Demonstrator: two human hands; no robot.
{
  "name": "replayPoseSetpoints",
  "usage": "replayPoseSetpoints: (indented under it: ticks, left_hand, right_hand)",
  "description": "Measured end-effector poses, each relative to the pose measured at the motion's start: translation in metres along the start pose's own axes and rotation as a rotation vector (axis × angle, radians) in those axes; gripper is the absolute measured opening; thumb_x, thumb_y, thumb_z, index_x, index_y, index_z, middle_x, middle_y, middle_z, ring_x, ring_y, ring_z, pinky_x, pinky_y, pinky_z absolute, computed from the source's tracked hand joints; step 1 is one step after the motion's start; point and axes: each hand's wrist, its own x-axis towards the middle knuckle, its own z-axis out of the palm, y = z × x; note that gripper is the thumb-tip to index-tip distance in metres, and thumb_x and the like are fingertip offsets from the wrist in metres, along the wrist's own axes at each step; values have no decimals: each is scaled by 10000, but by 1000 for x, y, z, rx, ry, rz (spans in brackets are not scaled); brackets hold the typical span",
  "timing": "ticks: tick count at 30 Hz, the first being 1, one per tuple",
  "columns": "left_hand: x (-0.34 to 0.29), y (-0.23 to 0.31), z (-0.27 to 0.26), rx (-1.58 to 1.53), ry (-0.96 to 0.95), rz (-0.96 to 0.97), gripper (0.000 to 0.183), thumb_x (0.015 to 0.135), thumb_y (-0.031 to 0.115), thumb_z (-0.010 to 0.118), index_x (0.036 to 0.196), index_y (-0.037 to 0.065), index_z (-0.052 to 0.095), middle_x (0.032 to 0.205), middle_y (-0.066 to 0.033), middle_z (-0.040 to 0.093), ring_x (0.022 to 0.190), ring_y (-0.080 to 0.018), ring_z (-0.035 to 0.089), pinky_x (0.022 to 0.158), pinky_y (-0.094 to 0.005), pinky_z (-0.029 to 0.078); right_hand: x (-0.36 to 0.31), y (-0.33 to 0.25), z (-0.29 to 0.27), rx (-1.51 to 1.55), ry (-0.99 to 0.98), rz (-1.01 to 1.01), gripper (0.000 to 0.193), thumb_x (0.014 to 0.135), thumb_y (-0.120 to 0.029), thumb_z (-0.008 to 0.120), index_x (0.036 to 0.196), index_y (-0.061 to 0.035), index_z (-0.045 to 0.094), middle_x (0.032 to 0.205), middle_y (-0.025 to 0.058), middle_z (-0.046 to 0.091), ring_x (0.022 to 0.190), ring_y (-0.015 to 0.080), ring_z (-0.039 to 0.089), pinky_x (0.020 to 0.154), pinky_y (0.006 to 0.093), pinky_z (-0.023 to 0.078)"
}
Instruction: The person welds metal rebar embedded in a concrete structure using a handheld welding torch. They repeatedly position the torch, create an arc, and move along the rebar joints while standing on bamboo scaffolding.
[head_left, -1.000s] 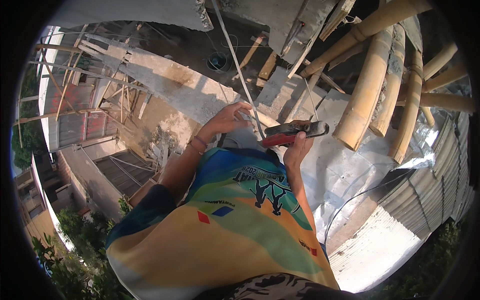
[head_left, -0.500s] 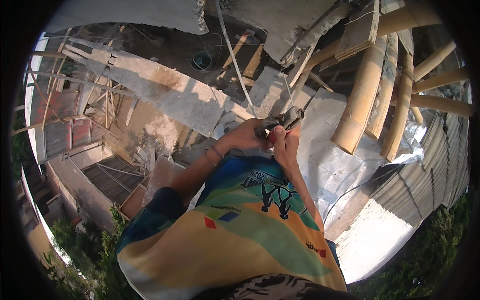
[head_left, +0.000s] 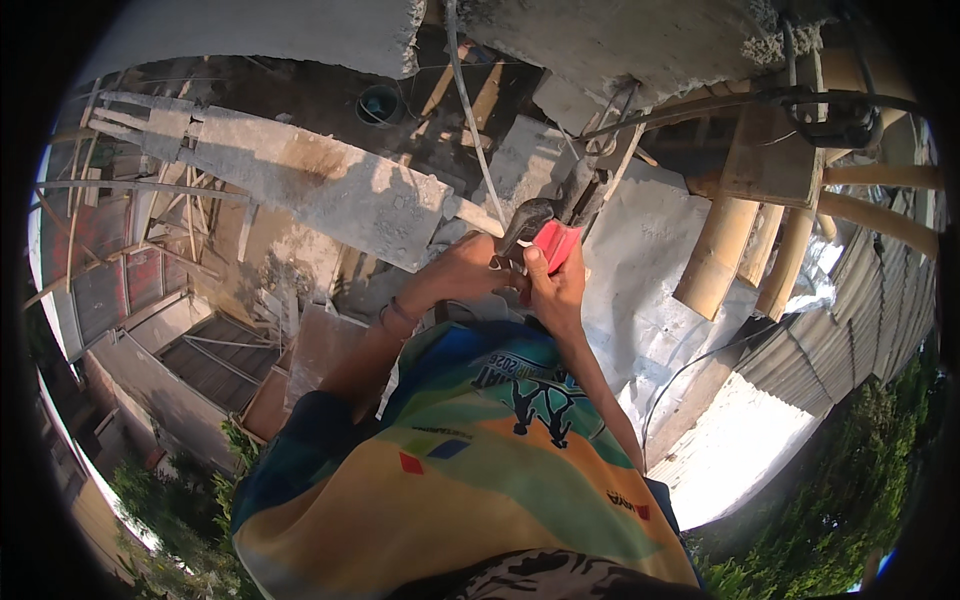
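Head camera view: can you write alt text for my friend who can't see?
A person's right hand holds a red and dark tool, with the left hand close beside it. Thick bamboo poles are at the picture's right, and a rough concrete slab is at upper left.

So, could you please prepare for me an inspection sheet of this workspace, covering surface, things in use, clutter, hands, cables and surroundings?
Surface: crumpled, shiny silver sheeting to the right of the hands; long, rough grey concrete beam at upper left.
Things in use: red-and-black handheld tool, exact type unclear.
Clutter: round, yellowish bamboo poles at right; dark round bucket in the upper part.
Hands: right hand grips the tool, thumb on its red body; left hand is at its left side, grip partly hidden.
Cables: thin dark cable, apparently, curving to the right of the right forearm.
Surroundings: grey corrugated roofing at right; green leafy foliage at lower right.
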Motion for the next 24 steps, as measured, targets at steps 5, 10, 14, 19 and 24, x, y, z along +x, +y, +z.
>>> replayPoseSetpoints:
  ticks: [5, 10, 14, 19, 24]
  left_hand:
    - [-10, 35, -156, 388, 1103, 492, 530, 797, 243, 855, 1233, 31, 640, 1277, -150, 640, 1153, -293, 621, 959, -396, 504]
    - [60, 72, -266, 808, 1548, 1043, 767, 844, 337, 807, 1392, -19, 405, 1383, -175, 469, 1229, -306, 434, 1098, -421, 340]
    - [123, 76, -277, 931, 1564, 1106, 973, 809, 400, 787, 1501, -22, 249, 1536, -240, 233, 1393, -399, 252, 1167, -504, 232]
    - [140, 59, -285, 812, 1622, 1132, 1029, 767, 404, 785, 1526, -44, 253, 1567, -308, 209, 1471, -454, 196, 1192, -558, 202]
    - [153, 55, -316, 952, 1732, 1356, 980, 722, 392, 789, 1516, 40, 334, 1573, -288, 236, 1466, -454, 221, 1183, -600, 201]
  right_hand:
    - [21, -4, 15, -108, 215, -82, 436, 933, -284, 695, 1212, 9, 536, 1014, 140, 652, 919, 215, 627, 804, 350, 497]
    - [51, -24, 11, -356, 179, 21, 508, 939, -338, 690, 1238, 28, 503, 1022, 225, 680, 860, 337, 675, 778, 395, 519]
    - [57, -38, 9, -460, 196, -38, 560, 919, -330, 719, 1273, 20, 463, 1048, 216, 684, 889, 301, 687, 799, 379, 530]
    - [44, -27, -5, -394, 213, -143, 556, 870, -304, 778, 1223, 15, 490, 985, 144, 681, 864, 207, 661, 787, 337, 527]
    - [17, -1, -14, -12, 123, -153, 695, 843, -572, 716, 1128, 40, 556, 894, 85, 657, 756, 144, 621, 671, 276, 493]
